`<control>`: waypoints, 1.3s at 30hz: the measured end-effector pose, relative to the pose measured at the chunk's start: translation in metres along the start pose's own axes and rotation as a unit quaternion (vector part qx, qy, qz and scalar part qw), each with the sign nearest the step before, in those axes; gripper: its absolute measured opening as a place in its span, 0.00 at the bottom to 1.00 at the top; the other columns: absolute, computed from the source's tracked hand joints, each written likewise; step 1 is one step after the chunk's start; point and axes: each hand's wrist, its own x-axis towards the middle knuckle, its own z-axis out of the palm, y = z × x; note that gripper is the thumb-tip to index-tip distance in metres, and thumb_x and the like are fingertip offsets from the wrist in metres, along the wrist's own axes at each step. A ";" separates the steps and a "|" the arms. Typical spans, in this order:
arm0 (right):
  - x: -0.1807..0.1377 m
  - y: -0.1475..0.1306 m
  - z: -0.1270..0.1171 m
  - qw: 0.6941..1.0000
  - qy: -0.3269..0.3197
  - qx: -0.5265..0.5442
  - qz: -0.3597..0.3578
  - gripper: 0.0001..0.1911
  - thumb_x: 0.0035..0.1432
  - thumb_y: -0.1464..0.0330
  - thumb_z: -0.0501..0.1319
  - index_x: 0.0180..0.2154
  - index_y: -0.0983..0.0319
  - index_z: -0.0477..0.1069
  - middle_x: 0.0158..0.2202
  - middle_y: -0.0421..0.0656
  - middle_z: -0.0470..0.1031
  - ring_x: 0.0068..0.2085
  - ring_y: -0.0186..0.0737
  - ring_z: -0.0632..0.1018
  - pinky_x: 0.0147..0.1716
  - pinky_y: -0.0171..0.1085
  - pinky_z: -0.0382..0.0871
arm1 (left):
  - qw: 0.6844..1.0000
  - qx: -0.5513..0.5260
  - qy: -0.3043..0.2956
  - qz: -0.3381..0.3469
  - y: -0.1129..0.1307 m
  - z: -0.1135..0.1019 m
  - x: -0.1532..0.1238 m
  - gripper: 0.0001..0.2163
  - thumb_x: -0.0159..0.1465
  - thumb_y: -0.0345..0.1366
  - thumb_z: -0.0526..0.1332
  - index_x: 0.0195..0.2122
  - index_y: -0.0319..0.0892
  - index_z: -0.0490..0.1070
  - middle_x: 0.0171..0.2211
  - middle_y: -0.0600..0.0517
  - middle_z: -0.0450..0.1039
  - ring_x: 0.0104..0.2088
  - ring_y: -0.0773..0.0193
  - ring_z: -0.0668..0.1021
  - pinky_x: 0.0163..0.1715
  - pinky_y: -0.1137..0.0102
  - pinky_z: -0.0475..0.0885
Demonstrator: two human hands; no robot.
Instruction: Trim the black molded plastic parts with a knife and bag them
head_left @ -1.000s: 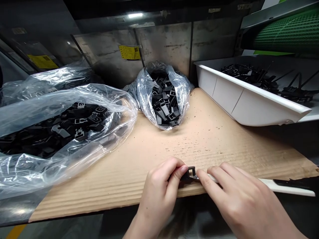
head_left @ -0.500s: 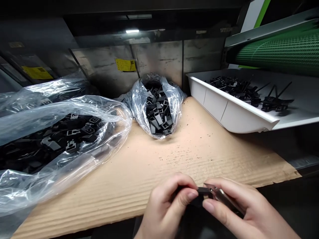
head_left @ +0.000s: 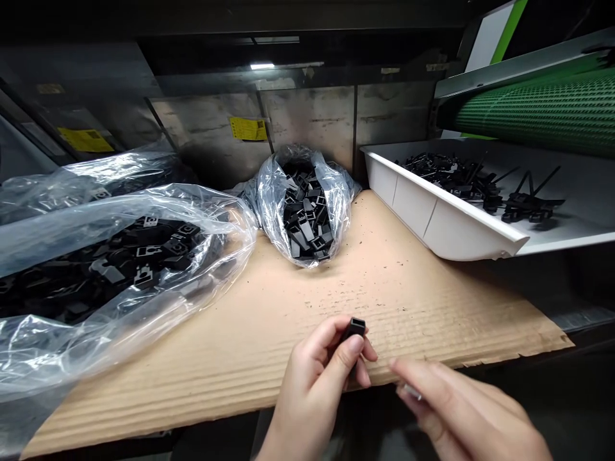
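Observation:
Near the front edge of the cardboard, my left hand (head_left: 317, 378) grips a small black plastic part (head_left: 354, 328) between thumb and fingers. The part's hollow rectangular end points up and away from me. To its right, my right hand (head_left: 461, 403) is closed around metal snips (head_left: 412, 390), apart from the black part. Only a small shiny bit of the snips shows; the fingers hide the rest, and the hand is somewhat blurred.
A clear bag (head_left: 230, 250) of black parts lies at left. Another bag (head_left: 340, 211), with small black pieces, stands at the back middle. At right, a white tray (head_left: 403, 205) holds black parts under a green conveyor belt (head_left: 533, 102). Dark crumbs dot the cardboard (head_left: 216, 358).
My right hand with the snips has drawn away from the black part, to the right and down. My left hand has raised the part and turned its hollow end up.

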 end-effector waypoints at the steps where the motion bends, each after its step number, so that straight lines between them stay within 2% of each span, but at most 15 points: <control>1: 0.001 0.004 -0.005 1.000 -0.019 -0.017 0.001 0.12 0.65 0.72 0.51 0.48 0.62 0.66 0.33 0.44 0.79 0.32 0.37 0.81 0.32 0.29 0.75 | 1.000 0.029 0.002 0.010 0.000 0.000 -0.001 0.04 0.60 0.34 0.62 0.31 0.39 0.74 0.25 0.53 0.74 0.22 0.72 0.72 0.23 0.79 0.67; 5: 0.006 0.012 -0.014 0.995 -0.074 -0.047 0.045 0.14 0.66 0.67 0.48 0.47 0.62 0.67 0.30 0.44 0.75 0.31 0.39 0.79 0.28 0.33 0.76 | 0.994 0.100 -0.001 0.034 -0.002 -0.001 -0.003 0.05 0.60 0.32 0.61 0.29 0.40 0.75 0.24 0.53 0.73 0.23 0.68 0.72 0.25 0.75 0.69; 11: 0.014 0.004 -0.001 0.996 -0.060 0.025 0.060 0.08 0.63 0.74 0.51 0.38 0.60 0.68 0.27 0.40 0.71 0.26 0.36 0.75 0.24 0.33 0.70 | 0.989 0.135 -0.003 0.066 -0.003 -0.001 -0.002 0.05 0.60 0.31 0.60 0.29 0.41 0.74 0.23 0.55 0.70 0.22 0.68 0.72 0.24 0.76 0.69; 14: 0.015 0.005 0.001 0.994 -0.070 0.028 0.072 0.08 0.63 0.74 0.51 0.37 0.60 0.68 0.26 0.40 0.70 0.26 0.36 0.74 0.24 0.33 0.68 | 0.986 0.153 -0.006 0.072 -0.001 -0.001 -0.002 0.05 0.60 0.31 0.59 0.29 0.40 0.74 0.23 0.55 0.70 0.23 0.68 0.71 0.25 0.76 0.68; 19: 0.012 0.006 -0.003 0.996 -0.043 0.019 0.070 0.08 0.63 0.73 0.52 0.38 0.60 0.69 0.26 0.39 0.70 0.26 0.35 0.74 0.25 0.33 0.67 | 0.982 0.177 -0.012 0.071 0.000 -0.002 -0.001 0.06 0.61 0.31 0.59 0.27 0.40 0.73 0.21 0.55 0.68 0.23 0.68 0.71 0.26 0.76 0.67; 25: 0.011 0.006 -0.003 0.993 -0.076 0.025 0.084 0.10 0.64 0.73 0.51 0.34 0.60 0.70 0.25 0.40 0.70 0.26 0.35 0.74 0.24 0.32 0.67 | 0.979 0.195 -0.010 0.066 0.001 -0.001 -0.002 0.06 0.60 0.31 0.60 0.27 0.41 0.73 0.21 0.55 0.68 0.23 0.66 0.71 0.25 0.75 0.67; 29: 0.012 0.014 -0.001 0.987 -0.094 -0.013 0.132 0.12 0.64 0.70 0.50 0.33 0.60 0.71 0.25 0.40 0.71 0.26 0.36 0.75 0.24 0.33 0.68 | 0.977 0.203 -0.025 0.068 0.004 0.000 -0.004 0.08 0.60 0.31 0.61 0.24 0.41 0.73 0.20 0.55 0.68 0.23 0.66 0.71 0.27 0.74 0.66; 34: 0.012 0.016 -0.005 0.988 -0.046 0.041 0.145 0.10 0.62 0.72 0.53 0.33 0.59 0.72 0.26 0.39 0.73 0.31 0.37 0.79 0.29 0.30 0.73 | 0.980 0.193 0.012 0.045 0.002 0.000 -0.005 0.05 0.59 0.33 0.61 0.28 0.42 0.75 0.20 0.55 0.68 0.23 0.65 0.71 0.27 0.73 0.66; 39: 0.005 0.010 -0.008 0.986 -0.059 0.088 0.127 0.09 0.61 0.73 0.53 0.38 0.60 0.71 0.28 0.39 0.75 0.29 0.34 0.78 0.28 0.30 0.72 | 0.984 0.167 0.031 0.046 0.001 0.002 -0.005 0.04 0.59 0.31 0.61 0.30 0.43 0.76 0.20 0.56 0.69 0.22 0.67 0.70 0.26 0.74 0.66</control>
